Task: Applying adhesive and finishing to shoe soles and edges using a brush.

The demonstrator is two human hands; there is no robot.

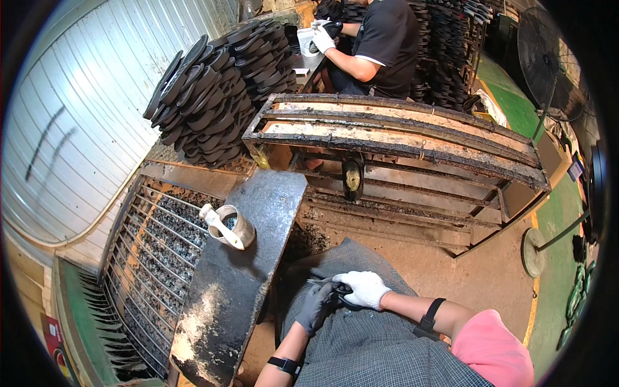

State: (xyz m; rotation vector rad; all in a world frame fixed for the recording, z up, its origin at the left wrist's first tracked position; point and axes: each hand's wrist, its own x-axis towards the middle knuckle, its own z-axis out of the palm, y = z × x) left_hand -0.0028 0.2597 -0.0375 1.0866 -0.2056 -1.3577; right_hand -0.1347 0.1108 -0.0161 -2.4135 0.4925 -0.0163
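Observation:
Over the dark checked cloth [367, 342] on my lap, my two gloved hands meet. My left hand [314, 306], in a dark grey glove, is closed, with a thin grey pointed tip showing past its fingers. Curled in beside it, my right hand [362, 288] wears a white glove. A small black piece [343, 289] lies between the fingers of both hands; most of it is covered, so its kind cannot be made out. To the left, a cup [243, 231] stands on a dark board [267, 193], with a white-handled brush [222, 227] across it.
A grimy metal rack [400, 138] stands ahead, a dark shoe-shaped piece [352, 177] hanging from it. Stacked black soles [206, 103] rise at the back left. A barred frame [155, 238] borders the board. Beyond the rack, a co-worker [390, 48] in white gloves handles something dark.

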